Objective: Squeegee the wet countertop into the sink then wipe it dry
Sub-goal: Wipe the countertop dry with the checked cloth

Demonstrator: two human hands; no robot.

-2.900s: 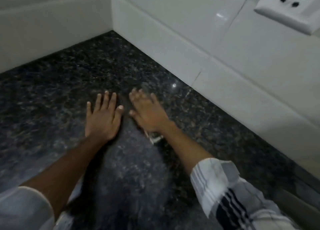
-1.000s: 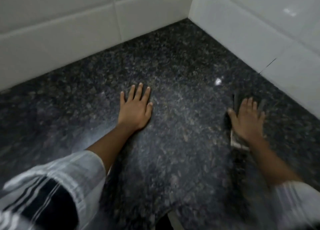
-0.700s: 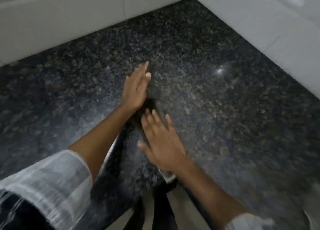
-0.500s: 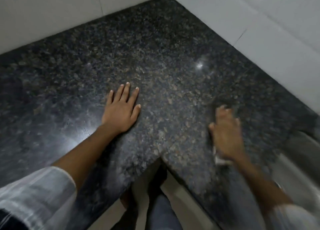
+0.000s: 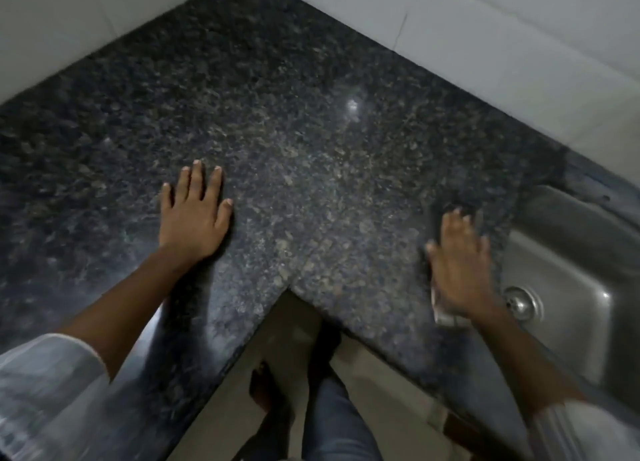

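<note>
Pressing flat, left hand (image 5: pixel 194 218) open-palmed on granite countertop (image 5: pixel 294 155), right hand (image 5: pixel 460 263) spread over a pale cloth (image 5: pixel 446 316), grip unclear, beside steel sink (image 5: pixel 568 252).

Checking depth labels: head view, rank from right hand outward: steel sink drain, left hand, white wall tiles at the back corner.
1. Round steel sink drain, just right of the right hand, in the basin.
2. Left hand, flat on the dark granite countertop, across the inner corner.
3. White wall tiles at the back, farthest.

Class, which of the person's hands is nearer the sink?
Right. The right hand presses a cloth just beside the sink rim; the left hand lies flat on the countertop, far across the corner.
</note>
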